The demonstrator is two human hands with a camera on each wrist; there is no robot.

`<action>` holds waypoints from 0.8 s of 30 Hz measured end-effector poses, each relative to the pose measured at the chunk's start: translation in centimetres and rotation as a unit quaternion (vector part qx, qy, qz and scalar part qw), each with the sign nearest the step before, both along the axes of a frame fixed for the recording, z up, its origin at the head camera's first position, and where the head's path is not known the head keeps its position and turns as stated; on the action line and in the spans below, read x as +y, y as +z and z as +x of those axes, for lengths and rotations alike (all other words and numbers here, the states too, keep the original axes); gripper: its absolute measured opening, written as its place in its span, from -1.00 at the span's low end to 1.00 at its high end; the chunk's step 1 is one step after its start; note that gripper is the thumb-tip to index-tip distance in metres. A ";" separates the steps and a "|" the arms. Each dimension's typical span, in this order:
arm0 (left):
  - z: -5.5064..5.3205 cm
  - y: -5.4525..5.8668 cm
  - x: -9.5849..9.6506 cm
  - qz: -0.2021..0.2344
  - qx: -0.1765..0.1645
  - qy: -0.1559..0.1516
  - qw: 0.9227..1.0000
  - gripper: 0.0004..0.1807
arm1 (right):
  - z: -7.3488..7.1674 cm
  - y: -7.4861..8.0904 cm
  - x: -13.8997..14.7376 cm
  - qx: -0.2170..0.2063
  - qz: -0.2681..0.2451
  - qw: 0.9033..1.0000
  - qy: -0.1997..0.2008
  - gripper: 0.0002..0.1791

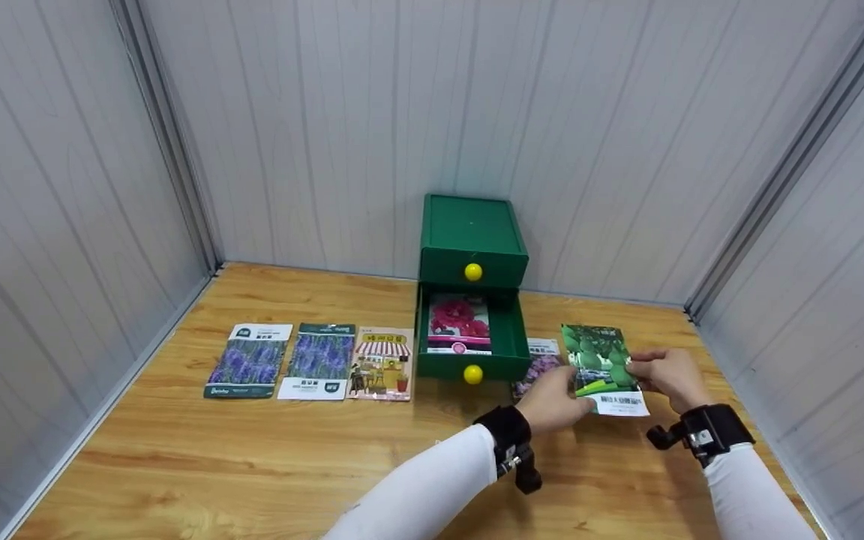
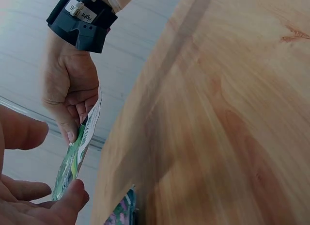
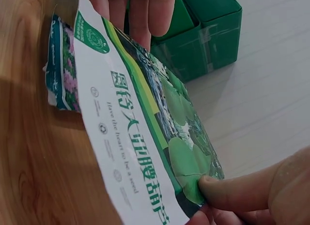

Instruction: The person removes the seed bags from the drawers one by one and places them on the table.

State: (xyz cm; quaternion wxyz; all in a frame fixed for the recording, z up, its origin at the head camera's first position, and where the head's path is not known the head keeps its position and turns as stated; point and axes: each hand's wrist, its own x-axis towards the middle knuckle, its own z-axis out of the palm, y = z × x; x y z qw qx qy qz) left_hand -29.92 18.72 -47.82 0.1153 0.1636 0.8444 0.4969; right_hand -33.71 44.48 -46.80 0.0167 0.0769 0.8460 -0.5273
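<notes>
A green seed packet (image 1: pixel 601 364) picturing gourds, with a white strip of print, is raised off the table at the right. My right hand (image 1: pixel 672 377) pinches its right edge, the thumb (image 3: pixel 237 188) lying on the printed face. At the opposite edge is my left hand (image 1: pixel 556 401), its fingers (image 3: pixel 139 14) fairly straight and partly behind the packet in the right wrist view. In the left wrist view the left thumb stands apart from the packet (image 2: pixel 72 162). A pink-flower packet (image 1: pixel 542 364) lies on the table, partly covered by my left hand.
A green two-drawer box (image 1: pixel 473 225) with yellow knobs stands by the back wall. Its lower drawer (image 1: pixel 511 330) is pulled out and holds a red-flower packet (image 1: pixel 460 322). Left of it lie two purple-flower packets (image 1: pixel 248 361) (image 1: pixel 319 360) and a shop-picture packet (image 1: pixel 382 364).
</notes>
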 end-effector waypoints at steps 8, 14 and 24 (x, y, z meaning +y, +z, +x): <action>-0.1 -1.5 0.3 0.012 0.004 -0.010 1.000 -0.24 | 0.1 -1.2 0.2 -0.001 0.016 1.000 -0.007 -0.43; -0.3 -2.3 0.4 0.014 -0.011 -0.001 1.000 -0.24 | -0.1 -1.8 0.2 -0.002 0.020 1.000 -0.006 -0.43; -1.1 -2.8 0.6 0.003 -0.029 -0.006 1.000 -0.22 | -0.8 -2.5 0.5 -0.024 0.027 0.999 -0.009 -0.44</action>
